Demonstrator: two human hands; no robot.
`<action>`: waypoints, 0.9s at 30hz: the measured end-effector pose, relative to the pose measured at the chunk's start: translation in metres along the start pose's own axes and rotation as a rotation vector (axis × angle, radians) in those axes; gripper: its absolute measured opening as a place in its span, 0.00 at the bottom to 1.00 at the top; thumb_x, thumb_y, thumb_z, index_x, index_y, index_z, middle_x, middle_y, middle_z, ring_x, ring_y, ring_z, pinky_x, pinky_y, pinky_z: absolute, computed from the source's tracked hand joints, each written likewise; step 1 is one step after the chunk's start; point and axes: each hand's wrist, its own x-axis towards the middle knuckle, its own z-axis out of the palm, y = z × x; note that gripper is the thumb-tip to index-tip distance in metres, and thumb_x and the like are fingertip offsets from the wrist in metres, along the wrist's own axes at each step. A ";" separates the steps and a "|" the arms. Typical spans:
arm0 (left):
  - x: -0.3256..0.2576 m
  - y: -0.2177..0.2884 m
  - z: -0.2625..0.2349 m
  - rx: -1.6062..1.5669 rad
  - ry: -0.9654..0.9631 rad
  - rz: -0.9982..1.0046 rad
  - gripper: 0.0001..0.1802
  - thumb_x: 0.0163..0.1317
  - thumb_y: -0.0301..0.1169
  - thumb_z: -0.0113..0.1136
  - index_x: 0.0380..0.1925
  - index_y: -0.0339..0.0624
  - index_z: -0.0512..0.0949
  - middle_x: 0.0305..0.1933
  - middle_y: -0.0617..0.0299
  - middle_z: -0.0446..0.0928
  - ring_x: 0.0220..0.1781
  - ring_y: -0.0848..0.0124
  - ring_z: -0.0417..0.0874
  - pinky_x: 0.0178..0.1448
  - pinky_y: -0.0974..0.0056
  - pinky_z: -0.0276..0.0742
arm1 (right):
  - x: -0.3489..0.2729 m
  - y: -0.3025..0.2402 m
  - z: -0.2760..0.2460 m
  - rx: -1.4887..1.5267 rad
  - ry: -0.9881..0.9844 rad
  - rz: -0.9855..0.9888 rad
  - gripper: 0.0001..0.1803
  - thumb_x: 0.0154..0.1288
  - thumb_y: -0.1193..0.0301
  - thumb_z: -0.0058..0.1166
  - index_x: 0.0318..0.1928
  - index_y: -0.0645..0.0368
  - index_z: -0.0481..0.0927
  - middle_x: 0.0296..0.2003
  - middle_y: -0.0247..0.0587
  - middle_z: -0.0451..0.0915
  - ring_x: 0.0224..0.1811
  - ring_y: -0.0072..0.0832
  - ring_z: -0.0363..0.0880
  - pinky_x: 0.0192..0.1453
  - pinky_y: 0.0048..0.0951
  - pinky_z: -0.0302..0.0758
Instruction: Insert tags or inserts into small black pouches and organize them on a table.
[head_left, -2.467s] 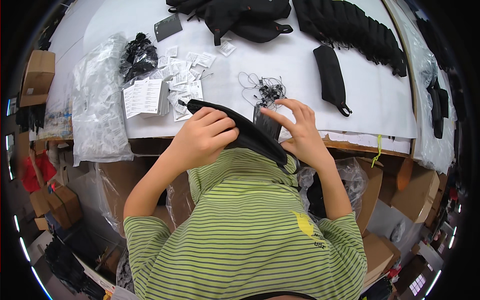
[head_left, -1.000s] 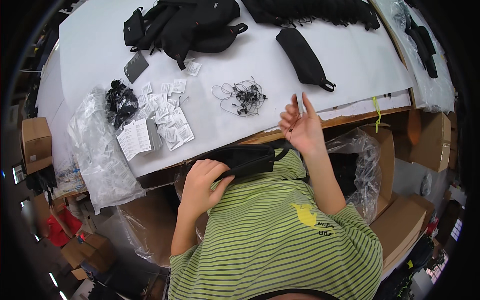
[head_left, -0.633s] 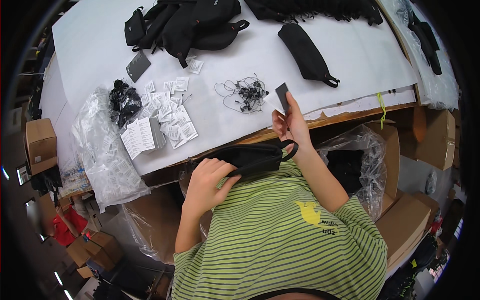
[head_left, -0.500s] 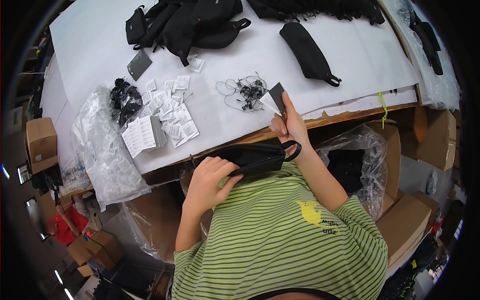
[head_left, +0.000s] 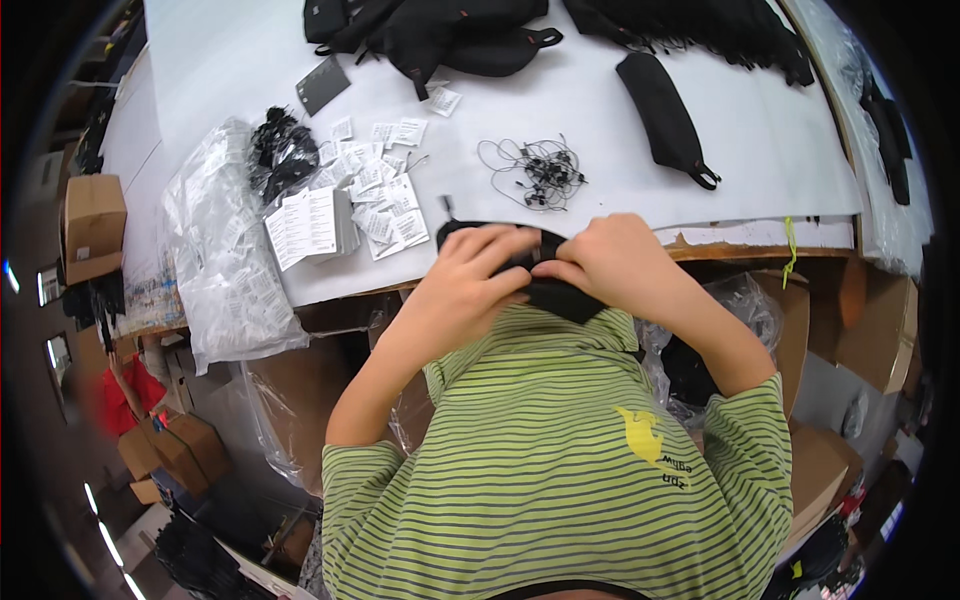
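Note:
A small black fabric pouch [head_left: 566, 299] is held at the table's front edge, close to my striped shirt. My left hand [head_left: 465, 280] grips it, fingers curled over its top, slightly blurred. Thumb and fingers of my right hand [head_left: 622, 265] close on its right side near the opening. No card shows in the right hand; the hands hide much of the pouch's mouth. Beyond them lies a tangle of thin black cords [head_left: 552, 176]. To the left are a stack of white printed cards [head_left: 305, 228] and scattered small white labels [head_left: 370, 180].
Another black pouch [head_left: 660, 115] lies at the right, and a heap of black pouches [head_left: 460, 45] at the back. A dark card [head_left: 322, 86] and a clear plastic bag [head_left: 225, 260] are on the left. Cardboard boxes [head_left: 875, 330] stand below the table.
My right hand has moved from above the table down to the pouch, and the dark folded card it held is out of sight. The pouch is tilted and both hands are closer together.

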 end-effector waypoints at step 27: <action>-0.015 -0.011 -0.027 0.163 0.462 -0.082 0.10 0.49 0.27 0.67 0.34 0.47 0.81 0.32 0.67 0.79 0.43 0.68 0.76 0.50 0.63 0.64 | -0.003 -0.005 -0.006 -0.172 0.161 -0.266 0.08 0.50 0.63 0.64 0.24 0.52 0.82 0.11 0.32 0.71 0.14 0.30 0.69 0.25 0.29 0.63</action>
